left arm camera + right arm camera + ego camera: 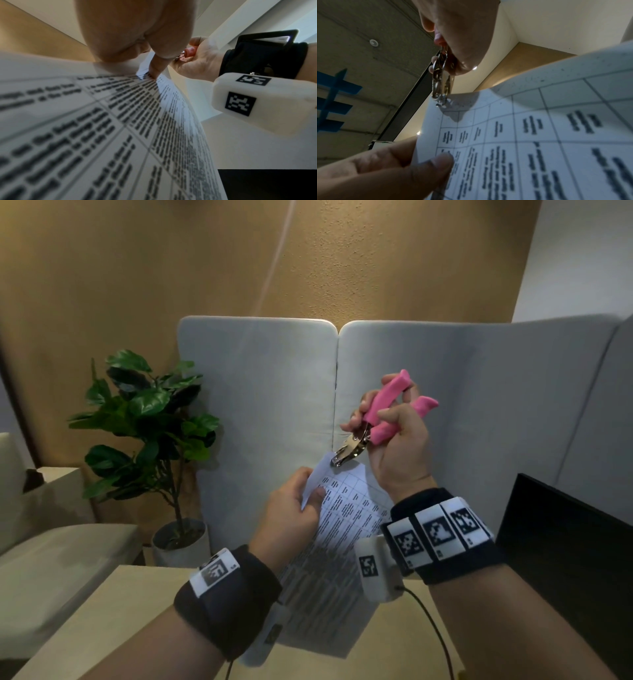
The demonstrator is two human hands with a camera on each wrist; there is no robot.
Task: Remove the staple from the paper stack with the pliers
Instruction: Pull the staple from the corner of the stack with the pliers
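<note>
A paper stack [346, 518] printed with tables is held upright in the air above the table. My left hand [294, 508] pinches its upper left edge, thumb on the printed side. My right hand [394, 433] grips the pink handles of the pliers [387, 409]. Their metal jaws point down-left and touch the stack's top left corner. In the right wrist view the pliers' tip [441, 100] sits on the paper stack [522, 135] at a small shiny staple [438, 104]. The left wrist view shows my left thumb [156, 67] on the paper stack [102, 128].
A light wooden table [144, 604] lies below my arms. A black panel [561, 549] stands at the right. Grey sofa cushions [274, 392] rise behind the paper, a potted plant [154, 422] stands at the left, and a beige seat [51, 559] is at far left.
</note>
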